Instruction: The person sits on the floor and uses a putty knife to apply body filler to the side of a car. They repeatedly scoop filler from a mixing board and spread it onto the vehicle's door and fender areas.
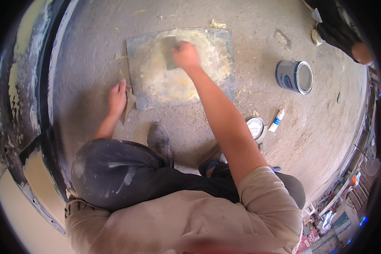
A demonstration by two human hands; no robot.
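On the concrete floor before me lies a flat grey board [142, 103], smeared over with cream and yellowish filler [167, 86]. My right hand [187, 55] is closed on a flat grey spreader [169, 53], which rests against the filler near the upper middle of the board; both are a little blurred. Just off the board's left edge, my left hand [118, 99] pinches a thin, putty-coloured spreader [130, 104], its blade tilted nearly edge-on to the view.
Right of the board, a grey-blue can [287, 75] lies on its side. Nearer me are a round lid [255, 128] and a white tube [277, 120]. A flat plate [283, 39] lies farther back, by a person's leg [336, 36]. A stained dark panel [34, 101] stands at left.
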